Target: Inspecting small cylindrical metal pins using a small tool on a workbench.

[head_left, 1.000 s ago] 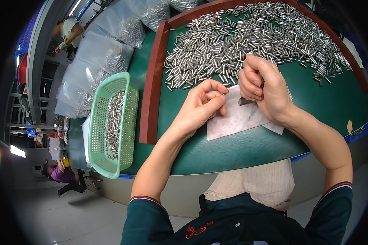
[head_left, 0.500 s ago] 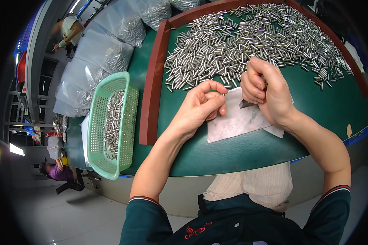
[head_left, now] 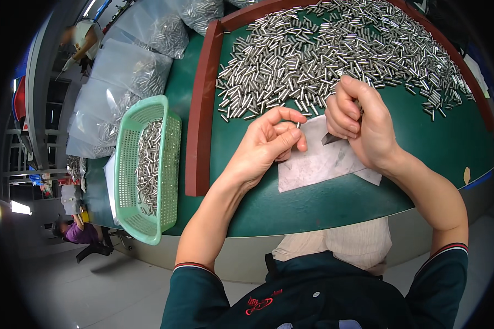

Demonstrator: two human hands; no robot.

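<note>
The left hand (head_left: 266,143) pinches one small metal pin (head_left: 298,125) between thumb and forefinger, above the sheet of paper (head_left: 324,164). The pin stands nearly upright, its long axis running from six o'clock to twelve o'clock, its free end pointing at twelve. The right hand (head_left: 362,123) is curled shut around a dark thin tool (head_left: 331,138) whose tip points toward eight o'clock onto the paper. The pile of pins (head_left: 335,49) lies at twelve o'clock from both hands; the green basket (head_left: 145,164) sits at nine. Compared with half a second ago, the left fingers have spread apart slightly and the pin shows more clearly; the right hand has barely shifted.
</note>
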